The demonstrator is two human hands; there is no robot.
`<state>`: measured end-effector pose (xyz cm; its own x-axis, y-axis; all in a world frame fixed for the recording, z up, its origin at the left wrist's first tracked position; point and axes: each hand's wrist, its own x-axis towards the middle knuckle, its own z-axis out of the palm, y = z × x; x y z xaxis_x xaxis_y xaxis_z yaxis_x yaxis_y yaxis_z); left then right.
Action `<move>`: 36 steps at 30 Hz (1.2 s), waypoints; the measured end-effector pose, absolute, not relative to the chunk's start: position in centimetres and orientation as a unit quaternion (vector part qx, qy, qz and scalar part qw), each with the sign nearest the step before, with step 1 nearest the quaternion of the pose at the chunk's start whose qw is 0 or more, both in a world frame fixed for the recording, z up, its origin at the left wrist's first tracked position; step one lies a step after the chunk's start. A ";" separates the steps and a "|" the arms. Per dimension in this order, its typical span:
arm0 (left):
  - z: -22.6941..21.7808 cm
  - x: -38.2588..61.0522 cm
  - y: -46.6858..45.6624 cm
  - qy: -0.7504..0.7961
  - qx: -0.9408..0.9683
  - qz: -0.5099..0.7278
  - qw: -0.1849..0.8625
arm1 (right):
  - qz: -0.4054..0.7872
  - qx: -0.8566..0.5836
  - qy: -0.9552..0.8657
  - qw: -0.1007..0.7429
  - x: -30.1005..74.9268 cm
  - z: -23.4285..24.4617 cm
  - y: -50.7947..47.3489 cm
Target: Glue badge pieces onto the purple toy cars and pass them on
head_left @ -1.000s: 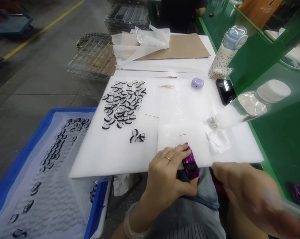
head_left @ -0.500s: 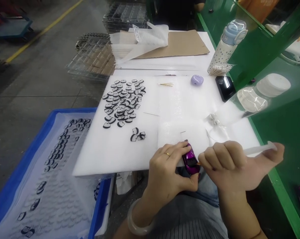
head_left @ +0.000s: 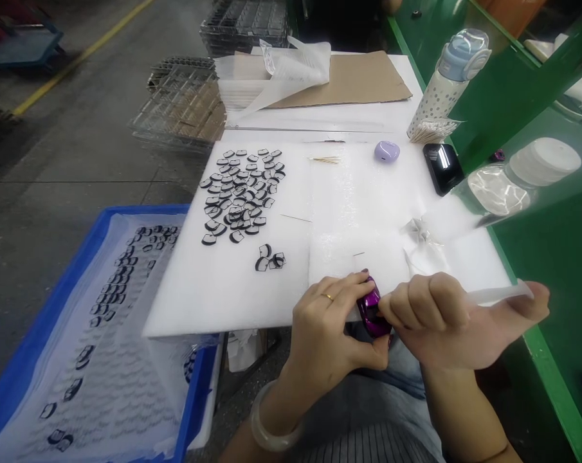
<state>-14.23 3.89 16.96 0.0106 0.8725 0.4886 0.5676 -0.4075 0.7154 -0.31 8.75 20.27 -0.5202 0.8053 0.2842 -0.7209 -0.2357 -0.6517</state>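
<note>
1. At the table's (head_left: 223, 299) near edge sat the car (head_left: 369, 299), pinched end to end by the left hand's (head_left: 327, 321) thumb and fingers!
2. And the right hand (head_left: 438, 312)? Fist wrapped round a white tool (head_left: 498, 294), right beside the car.
3. Black parts (head_left: 237, 217) lay scattered leftward; a bottle (head_left: 438, 96) stood far right.
4. Below left, a blue bin (head_left: 47, 323); beyond, a yellow line (head_left: 85, 54) crossed grey floor (head_left: 92, 141).

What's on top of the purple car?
The left hand has fingers over the far end of the purple car; the right hand, holding a pale tool, overlaps its right side. The surface beneath those fingers, and the tool's car-side tip, are covered.
</note>
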 end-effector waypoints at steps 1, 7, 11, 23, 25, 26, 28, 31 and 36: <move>17.0 -14.2 3.9 0.520 0.693 0.473 0.162 | 0.783 -0.059 -0.379 0.489 -0.3 20.3 8.7; 17.0 -14.3 3.9 0.520 0.694 0.471 0.165 | 0.766 -0.099 -0.410 0.485 -0.1 20.4 8.8; 17.0 -14.4 3.8 0.520 0.696 0.466 0.167 | 0.708 -0.132 -0.480 0.500 0.1 20.3 8.1; 16.8 -14.0 3.8 0.529 0.694 0.466 0.146 | 0.582 -0.324 -0.574 0.476 1.8 19.3 6.2; 16.8 -13.9 3.8 0.529 0.695 0.466 0.142 | 0.601 -0.295 -0.557 0.492 2.5 19.2 6.5; 16.8 -13.9 3.8 0.528 0.697 0.465 0.142 | 0.608 -0.272 -0.548 0.507 2.7 19.2 6.5; 16.9 -13.9 3.8 0.529 0.696 0.464 0.143 | 0.630 -0.212 -0.526 0.530 2.8 19.1 6.7; 16.8 -13.8 3.8 0.532 0.692 0.467 0.140 | 0.684 -0.117 -0.478 0.538 2.2 18.9 7.4; 16.7 -13.8 3.9 0.528 0.690 0.475 0.139 | 0.708 -0.093 -0.472 0.518 0.6 19.2 7.9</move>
